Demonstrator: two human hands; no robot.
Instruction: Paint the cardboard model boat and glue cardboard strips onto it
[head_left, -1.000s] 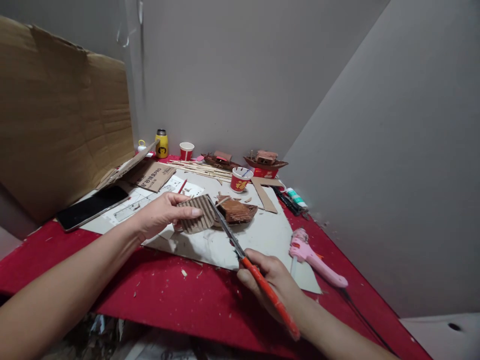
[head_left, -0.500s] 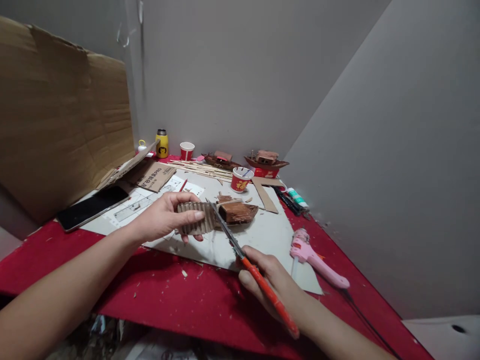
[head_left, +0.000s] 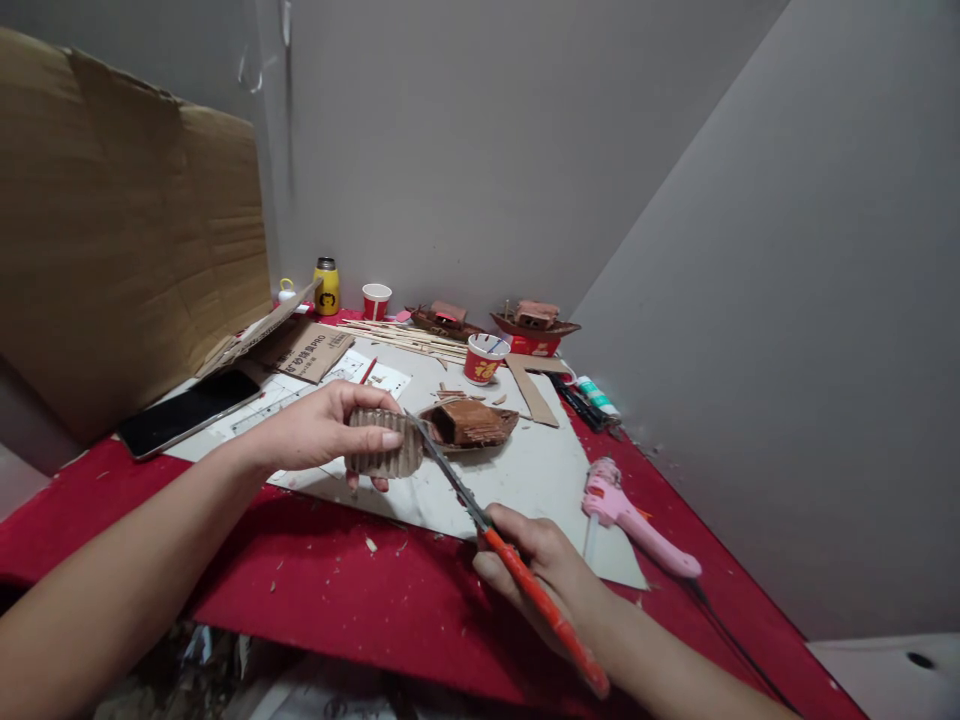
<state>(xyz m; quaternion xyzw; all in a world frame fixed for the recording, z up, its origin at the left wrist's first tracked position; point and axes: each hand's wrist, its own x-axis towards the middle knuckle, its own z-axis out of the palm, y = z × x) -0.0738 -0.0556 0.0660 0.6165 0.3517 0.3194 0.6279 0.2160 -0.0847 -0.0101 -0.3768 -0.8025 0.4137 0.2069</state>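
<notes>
Red-topped table (head_left: 315, 600) — cluttered — beside grey walls (head_left: 450, 150).

Left hand (head_left: 330, 432) holds ridged cardboard (head_left: 384, 444); right hand (head_left: 536, 560) holds scissors (head_left: 499, 545), blades at its edge. Boat (head_left: 472, 424) behind, glue gun (head_left: 637, 520) at right.

The corrugated cardboard (head_left: 384, 447) is seen with a matt, ridged surface. Grey metal is shown in the blades of the scissors (head_left: 457, 480), their handles being coated in glossy orange. Smooth pink plastic is seen on the glue gun (head_left: 645, 530), and a dark, glossy screen on the phone (head_left: 191, 408). The table (head_left: 315, 560) is covered in matt red cloth.
</notes>
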